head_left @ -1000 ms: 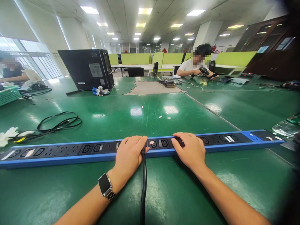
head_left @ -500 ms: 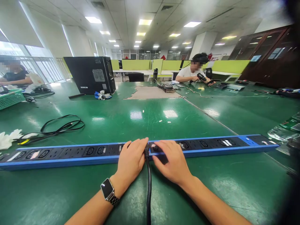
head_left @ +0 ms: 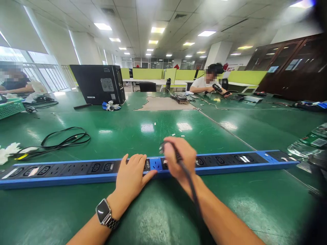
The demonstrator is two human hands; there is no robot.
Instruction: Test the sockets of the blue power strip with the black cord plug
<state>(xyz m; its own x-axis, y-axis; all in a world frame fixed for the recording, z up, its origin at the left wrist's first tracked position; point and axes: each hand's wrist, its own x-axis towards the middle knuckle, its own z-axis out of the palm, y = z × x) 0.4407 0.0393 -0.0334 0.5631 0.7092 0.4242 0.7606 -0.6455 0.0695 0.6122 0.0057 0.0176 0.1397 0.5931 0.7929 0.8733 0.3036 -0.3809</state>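
Observation:
A long blue power strip [head_left: 63,172] with black sockets lies across the green table [head_left: 153,129] in front of me. My left hand [head_left: 131,178] rests flat on its middle, fingers stretched over the sockets, a watch on the wrist. My right hand [head_left: 180,160] is raised just above the strip, closed round the plug end of a black power cord [head_left: 190,185]. The cord trails back over my right forearm. The plug itself is blurred by motion.
A coiled black cable [head_left: 63,139] and white gloves [head_left: 7,151] lie at the left. A black computer tower [head_left: 98,83] stands farther back. Two other people sit at the far left and far side. Bagged parts [head_left: 306,146] lie at the right edge.
My right hand slid left along the strip, took the plug beside my left hand and lifted it out. The left hand flattened on the strip.

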